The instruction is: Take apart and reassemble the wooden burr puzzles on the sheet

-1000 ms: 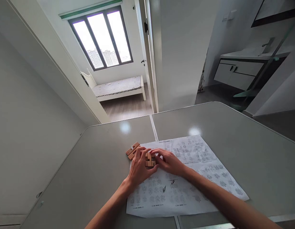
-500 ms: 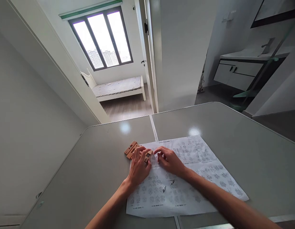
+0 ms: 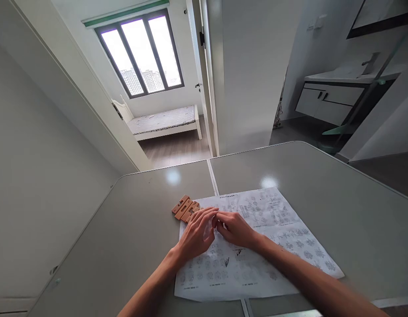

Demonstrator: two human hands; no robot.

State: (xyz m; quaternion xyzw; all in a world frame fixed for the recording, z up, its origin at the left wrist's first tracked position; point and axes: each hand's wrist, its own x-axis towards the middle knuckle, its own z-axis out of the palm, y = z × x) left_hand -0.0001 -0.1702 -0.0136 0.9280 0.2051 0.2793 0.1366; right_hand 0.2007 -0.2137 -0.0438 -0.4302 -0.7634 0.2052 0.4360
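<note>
Several notched wooden puzzle pieces (image 3: pixel 185 208) lie side by side at the upper left corner of a printed paper sheet (image 3: pixel 220 277). My left hand (image 3: pixel 198 231) rests just right of them, partly covering the nearest pieces. Its fingers stretch to the right and the thumb stands apart, with no piece visible between them. Against its fingertips is my right hand (image 3: pixel 235 229), above the sheet. The right fingers are curled in and pressed together; whatever they may hold is hidden.
The grey table (image 3: pixel 141 229) has a metal seam (image 3: pixel 213 176) running under the sheet. Two small dark marks or tears show on the paper. Beyond the table are a doorway, a bed (image 3: pixel 164 119) and a sink cabinet (image 3: pixel 329 101).
My left hand has shifted slightly right, its fingers reaching to meet my right hand. The loose wooden piece seen by its fingers is now out of sight, and more of the row shows.
</note>
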